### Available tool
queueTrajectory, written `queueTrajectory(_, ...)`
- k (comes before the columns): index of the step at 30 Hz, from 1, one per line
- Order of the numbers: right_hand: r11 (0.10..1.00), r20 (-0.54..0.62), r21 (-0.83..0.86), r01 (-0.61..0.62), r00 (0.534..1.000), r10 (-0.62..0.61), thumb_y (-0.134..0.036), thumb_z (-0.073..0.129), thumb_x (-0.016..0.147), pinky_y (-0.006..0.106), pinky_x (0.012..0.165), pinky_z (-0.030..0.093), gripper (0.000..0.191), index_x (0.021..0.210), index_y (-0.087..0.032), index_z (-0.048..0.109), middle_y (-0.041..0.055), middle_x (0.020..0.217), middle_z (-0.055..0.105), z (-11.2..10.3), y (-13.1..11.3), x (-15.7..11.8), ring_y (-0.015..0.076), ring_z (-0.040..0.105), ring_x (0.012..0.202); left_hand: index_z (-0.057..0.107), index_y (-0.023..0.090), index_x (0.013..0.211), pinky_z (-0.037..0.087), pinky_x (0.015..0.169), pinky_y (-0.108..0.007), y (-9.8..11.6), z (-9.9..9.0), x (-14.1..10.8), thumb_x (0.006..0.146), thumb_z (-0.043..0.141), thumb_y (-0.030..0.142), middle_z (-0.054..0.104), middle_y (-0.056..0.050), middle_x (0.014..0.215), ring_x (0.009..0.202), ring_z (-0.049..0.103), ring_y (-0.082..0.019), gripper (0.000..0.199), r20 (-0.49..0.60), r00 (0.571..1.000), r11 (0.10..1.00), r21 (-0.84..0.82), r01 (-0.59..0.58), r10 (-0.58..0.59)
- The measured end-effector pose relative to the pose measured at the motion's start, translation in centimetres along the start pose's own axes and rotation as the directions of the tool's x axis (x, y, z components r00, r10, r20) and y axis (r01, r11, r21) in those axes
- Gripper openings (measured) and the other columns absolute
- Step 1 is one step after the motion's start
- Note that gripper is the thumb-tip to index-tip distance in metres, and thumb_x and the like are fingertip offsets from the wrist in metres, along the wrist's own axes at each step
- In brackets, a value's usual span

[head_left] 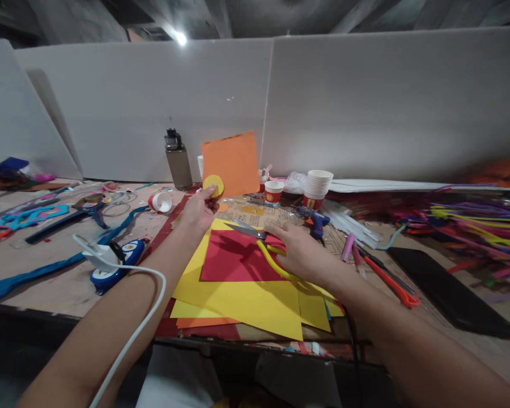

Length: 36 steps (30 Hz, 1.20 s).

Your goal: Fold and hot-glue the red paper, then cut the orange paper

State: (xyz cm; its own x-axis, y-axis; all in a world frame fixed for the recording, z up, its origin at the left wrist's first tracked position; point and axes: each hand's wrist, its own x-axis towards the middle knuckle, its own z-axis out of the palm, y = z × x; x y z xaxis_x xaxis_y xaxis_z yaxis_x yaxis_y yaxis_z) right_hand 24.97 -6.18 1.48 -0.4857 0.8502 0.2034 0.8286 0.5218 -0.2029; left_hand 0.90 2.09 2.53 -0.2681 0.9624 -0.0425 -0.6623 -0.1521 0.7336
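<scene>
My left hand (200,208) is raised above the table, its fingers pinching an orange sheet (233,161) together with a round yellow disc (213,186) at the sheet's lower left corner. My right hand (295,249) is closed on the yellow handles of a pair of scissors (249,230), whose blades point left and look closed or nearly so. Under the scissors lies a red sheet (229,260) on top of several yellow sheets (255,300). The orange sheet and the scissors are apart.
Behind stand a bottle (178,164), a paper cup (274,192) and stacked cups (318,187). A glue gun (317,221), a red cutter (391,280), a black phone-like slab (454,292) and pipe cleaners (480,226) lie right. A power strip (119,272) with a white cable sits left.
</scene>
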Motion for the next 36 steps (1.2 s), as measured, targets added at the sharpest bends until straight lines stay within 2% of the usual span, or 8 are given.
queueTrajectory(4, 0.977, -0.126, 0.188, 0.104, 0.989, -0.081, -0.003, 0.048, 0.076, 0.038, 0.104, 0.038, 0.063, 0.137, -0.015, 0.046, 0.0145, 0.128, 0.055, 0.1, -0.3, 0.1, 0.0238, 0.050, 0.122, 0.059, 0.017, 0.075, 0.034, 0.044, -0.017, -0.1, -0.6, 0.9, 0.065, 0.073, 0.011, 0.065, 0.001, 0.067, 0.055, 0.056, -0.007, 0.018, -0.070, 0.995, 0.997, -0.003, -0.075, 0.075)
queueTrajectory(7, 0.937, -0.207, 0.318, 0.145, 0.975, -0.081, -0.003, 0.049, 0.075, 0.040, 0.103, 0.041, 0.064, 0.138, -0.015, 0.044, 0.0150, 0.128, 0.055, -0.1, -0.8, 0.2, 0.0244, 0.052, 0.121, 0.059, 0.017, 0.075, 0.032, 0.046, -0.019, -0.7, -0.6, 0.8, 0.062, 0.077, 0.014, 0.066, 0.002, 0.070, 0.056, 0.056, -0.007, 0.023, -0.073, 0.991, 0.994, 0.019, -0.111, 0.112)
queueTrajectory(10, 0.847, -0.182, 0.525, 0.090, 0.983, 0.008, -0.014, 0.055, 0.077, 0.038, 0.084, 0.053, 0.045, 0.122, -0.018, 0.053, 0.0107, 0.108, 0.063, -0.9, -1.6, 0.3, 0.0235, 0.063, 0.098, 0.060, 0.017, 0.076, 0.034, 0.050, -0.019, -1.1, -0.1, -0.1, 0.057, 0.082, 0.016, 0.068, 0.002, 0.074, 0.061, 0.059, -0.008, 0.029, -0.012, 0.993, 0.993, 0.022, -0.119, 0.120)
queueTrajectory(12, 0.735, -0.066, 0.677, -0.043, 0.991, 0.118, -0.022, 0.055, 0.080, 0.032, 0.063, 0.055, 0.027, 0.108, -0.020, 0.055, 0.0044, 0.086, 0.064, -1.5, -2.2, 0.3, 0.0183, 0.065, 0.071, 0.060, 0.017, 0.074, 0.034, 0.050, -0.019, -1.3, 0.4, -0.9, 0.056, 0.083, 0.017, 0.068, 0.002, 0.073, 0.063, 0.060, -0.008, 0.029, 0.026, 0.992, 0.992, 0.027, -0.120, 0.120)
queueTrajectory(14, 0.631, 0.052, 0.760, -0.159, 0.982, 0.184, -0.027, 0.052, 0.084, 0.026, 0.048, 0.051, 0.016, 0.098, -0.021, 0.053, 0.0000, 0.074, 0.061, -2.0, -2.6, 0.2, 0.0133, 0.060, 0.054, 0.061, 0.017, 0.072, 0.032, 0.050, -0.019, -1.4, 1.0, -1.6, 0.055, 0.083, 0.016, 0.068, 0.002, 0.071, 0.061, 0.059, -0.008, 0.028, 0.047, 0.993, 0.993, 0.028, -0.112, 0.111)
queueTrajectory(16, 0.588, 0.113, 0.782, -0.204, 0.976, 0.189, -0.030, 0.053, 0.085, 0.022, 0.042, 0.047, 0.013, 0.094, -0.021, 0.052, -0.0013, 0.071, 0.060, -2.3, -2.9, 0.1, 0.0110, 0.057, 0.049, 0.063, 0.017, 0.073, 0.032, 0.049, -0.018, -1.4, 1.4, -2.1, 0.056, 0.083, 0.016, 0.067, 0.003, 0.069, 0.059, 0.058, -0.007, 0.026, 0.063, 0.993, 0.995, 0.019, -0.098, 0.097)
queueTrajectory(24, 0.547, 0.216, 0.799, -0.250, 0.968, 0.126, -0.031, 0.055, 0.085, 0.018, 0.037, 0.042, 0.013, 0.090, -0.021, 0.049, -0.0027, 0.067, 0.058, -2.4, -3.2, -0.2, 0.0101, 0.056, 0.047, 0.062, 0.017, 0.073, 0.031, 0.046, -0.018, -1.8, 2.1, -3.3, 0.063, 0.079, 0.014, 0.067, 0.003, 0.066, 0.053, 0.053, -0.005, 0.019, 0.074, 0.996, 0.998, -0.041, -0.041, 0.044)
queueTrajectory(36, 0.585, -0.012, 0.806, -0.091, 0.985, 0.170, -0.039, 0.054, 0.087, 0.023, 0.044, 0.047, 0.023, 0.102, -0.021, 0.053, -0.0024, 0.069, 0.057, -0.1, -2.7, 0.2, 0.0124, 0.057, 0.051, 0.059, 0.015, 0.071, 0.025, 0.044, -0.017, -3.3, 3.4, -6.0, 0.062, 0.076, 0.009, 0.063, 0.003, 0.064, 0.049, 0.048, -0.003, 0.020, 0.141, 0.990, 0.995, -0.099, 0.001, 0.013)
